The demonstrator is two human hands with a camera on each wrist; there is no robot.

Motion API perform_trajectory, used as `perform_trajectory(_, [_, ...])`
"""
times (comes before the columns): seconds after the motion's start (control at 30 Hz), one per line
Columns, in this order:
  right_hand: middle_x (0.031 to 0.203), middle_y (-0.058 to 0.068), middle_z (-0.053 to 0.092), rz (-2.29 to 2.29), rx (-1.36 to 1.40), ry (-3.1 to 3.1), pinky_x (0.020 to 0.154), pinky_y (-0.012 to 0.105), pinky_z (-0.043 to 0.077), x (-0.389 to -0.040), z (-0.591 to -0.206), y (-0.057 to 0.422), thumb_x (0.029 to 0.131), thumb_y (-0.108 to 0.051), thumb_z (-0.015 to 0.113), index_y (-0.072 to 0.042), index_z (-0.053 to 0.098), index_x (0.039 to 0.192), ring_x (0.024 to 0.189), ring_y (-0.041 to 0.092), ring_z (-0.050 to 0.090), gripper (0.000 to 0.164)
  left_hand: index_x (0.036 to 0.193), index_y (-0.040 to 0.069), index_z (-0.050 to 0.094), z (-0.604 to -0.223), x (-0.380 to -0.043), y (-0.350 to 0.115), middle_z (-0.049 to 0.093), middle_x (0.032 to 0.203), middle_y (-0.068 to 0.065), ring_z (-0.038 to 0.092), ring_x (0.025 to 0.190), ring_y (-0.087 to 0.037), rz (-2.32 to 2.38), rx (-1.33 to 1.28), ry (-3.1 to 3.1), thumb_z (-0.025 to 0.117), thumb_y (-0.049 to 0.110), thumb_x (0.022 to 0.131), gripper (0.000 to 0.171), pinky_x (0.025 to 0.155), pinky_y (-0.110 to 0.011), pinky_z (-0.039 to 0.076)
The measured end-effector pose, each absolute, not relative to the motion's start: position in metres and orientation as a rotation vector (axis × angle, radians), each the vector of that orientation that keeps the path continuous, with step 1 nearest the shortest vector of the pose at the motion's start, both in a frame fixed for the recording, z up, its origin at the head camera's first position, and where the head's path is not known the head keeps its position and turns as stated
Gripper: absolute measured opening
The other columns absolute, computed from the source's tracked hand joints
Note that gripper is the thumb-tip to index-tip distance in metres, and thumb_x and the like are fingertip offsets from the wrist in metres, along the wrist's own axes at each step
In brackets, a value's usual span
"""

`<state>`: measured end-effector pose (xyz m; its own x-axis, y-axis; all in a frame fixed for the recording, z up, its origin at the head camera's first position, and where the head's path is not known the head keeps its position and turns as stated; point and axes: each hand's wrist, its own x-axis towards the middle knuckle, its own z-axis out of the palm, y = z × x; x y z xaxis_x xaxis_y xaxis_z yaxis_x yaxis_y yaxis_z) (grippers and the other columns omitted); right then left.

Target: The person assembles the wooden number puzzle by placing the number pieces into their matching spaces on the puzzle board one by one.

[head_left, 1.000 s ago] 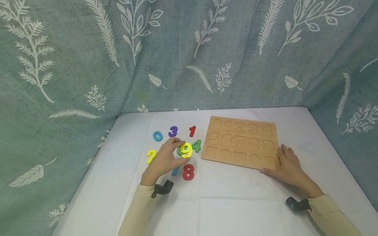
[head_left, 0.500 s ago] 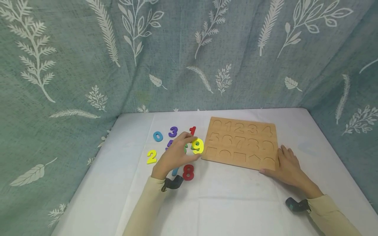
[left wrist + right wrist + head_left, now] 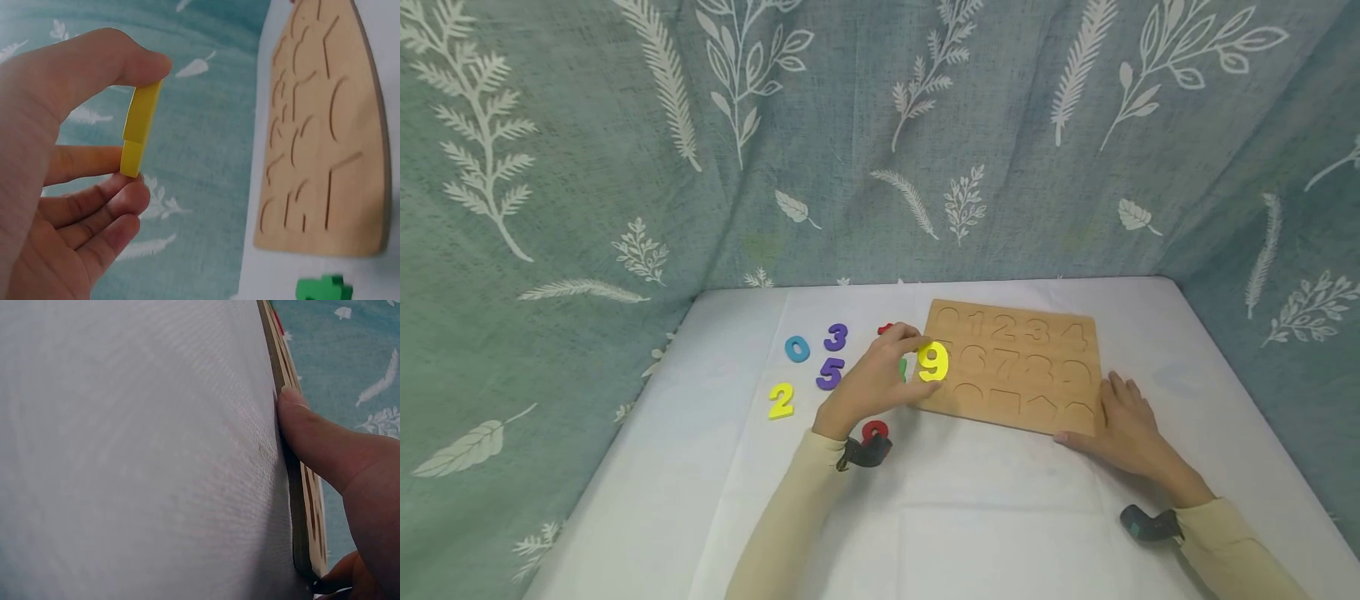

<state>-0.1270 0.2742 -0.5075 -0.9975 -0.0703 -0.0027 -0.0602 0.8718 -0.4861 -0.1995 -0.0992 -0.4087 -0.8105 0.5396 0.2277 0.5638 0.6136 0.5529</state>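
"Fingers first: how do yours stand?"

"My right hand (image 3: 1131,429) rests against the lower-right corner of the wooden board (image 3: 1026,343), right of centre, thumb spread from the other fingers. My left hand (image 3: 874,379) pinches the yellow 9 (image 3: 943,360) between thumb and fingertips, mid-frame, across the board's left edge but apart from it."

"And beyond?"

"Left of centre, the yellow 2 (image 3: 781,402), then the purple 5 (image 3: 830,374), blue 0 (image 3: 806,349) and purple 3 (image 3: 836,339). Farthest, leaf-patterned curtain (image 3: 850,200) covers the upper frame."
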Motion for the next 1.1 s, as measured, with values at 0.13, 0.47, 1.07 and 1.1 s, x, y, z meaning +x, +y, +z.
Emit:
perform_trajectory(0.13, [0.156,0.052,0.013,-0.793,-0.110,3.020,0.114,0.081,0.016,-0.126,-0.507,0.275,0.077,-0.056,0.083,0.026,0.020,0.150,0.143,0.074,0.012,0.126,0.133,0.006,0.068,-0.405,-0.203,-0.084,0.059,0.124,-0.006,0.059,0.112,-0.021,-1.004,-1.016,-2.765,0.086,0.032,0.083,0.059,0.101,-0.041,0.057])
perform_trajectory(0.47, [0.155,0.052,0.014,-0.776,-0.124,3.037,0.114,0.081,0.017,-0.127,-0.509,0.276,0.077,-0.056,0.083,0.027,0.021,0.149,0.143,0.074,0.013,0.126,0.135,0.004,0.065,-0.401,-0.206,-0.043,0.058,0.127,-0.007,0.059,0.117,-0.027,-0.924,-1.128,-2.760,0.084,0.031,0.084,0.061,0.103,-0.034,0.055])
perform_trajectory(1.07, [0.157,0.051,0.013,-0.736,-0.055,3.008,0.116,0.080,0.015,-0.126,-0.507,0.273,0.078,-0.058,0.082,0.026,0.020,0.150,0.144,0.072,0.012,0.127,0.134,0.009,0.066,-0.408,-0.217,0.003,0.059,0.130,-0.003,0.058,0.119,-0.017,-0.826,-1.255,-2.719,0.081,0.036,0.086,0.058,0.104,-0.025,0.052])
perform_trajectory(1.1, [0.157,0.051,0.013,-0.731,-0.053,3.008,0.116,0.080,0.015,-0.126,-0.507,0.273,0.078,-0.059,0.081,0.026,0.020,0.150,0.144,0.072,0.012,0.127,0.134,0.009,0.065,-0.409,-0.218,0.005,0.059,0.131,-0.003,0.058,0.119,-0.017,-0.836,-1.264,-2.714,0.081,0.035,0.086,0.057,0.104,-0.025,0.052])
